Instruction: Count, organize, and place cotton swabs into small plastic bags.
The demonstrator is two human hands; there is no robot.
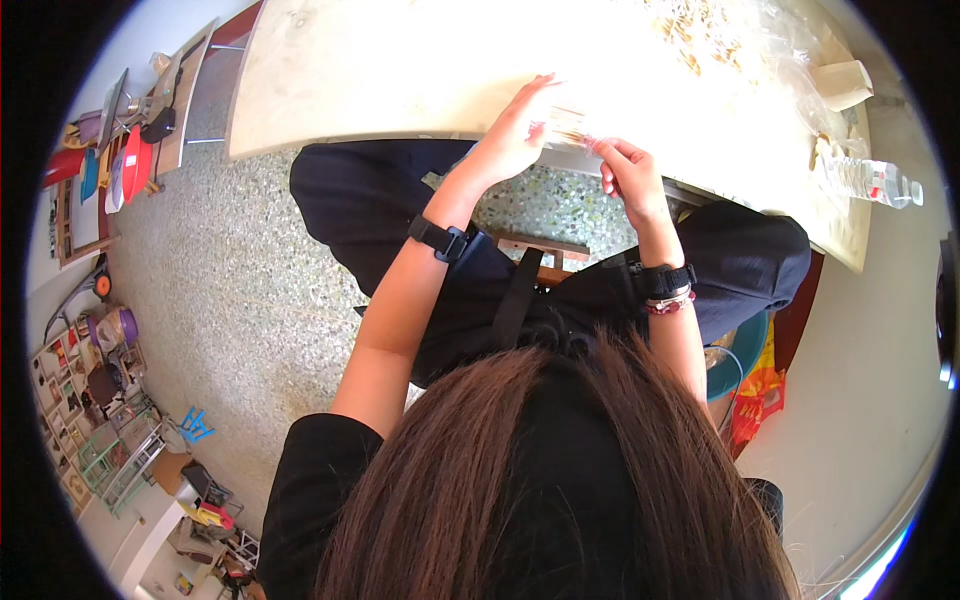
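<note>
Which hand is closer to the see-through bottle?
The right hand: the clear bottle is off to its right, with a gap between. The left hand is farther left, beyond the right hand.

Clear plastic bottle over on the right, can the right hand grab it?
Probably yes, with a stretch: nothing tall shows between the right hand and the bottle. But it's pinching a clear packet, so it may need to let go first.

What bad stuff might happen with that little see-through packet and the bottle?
The clear packet is right by the edge of the table, so if the right hand loses its pinch, it might drop to the floor. The plastic bottle is near an edge too, so a bump could perhaps knock it off.
</note>
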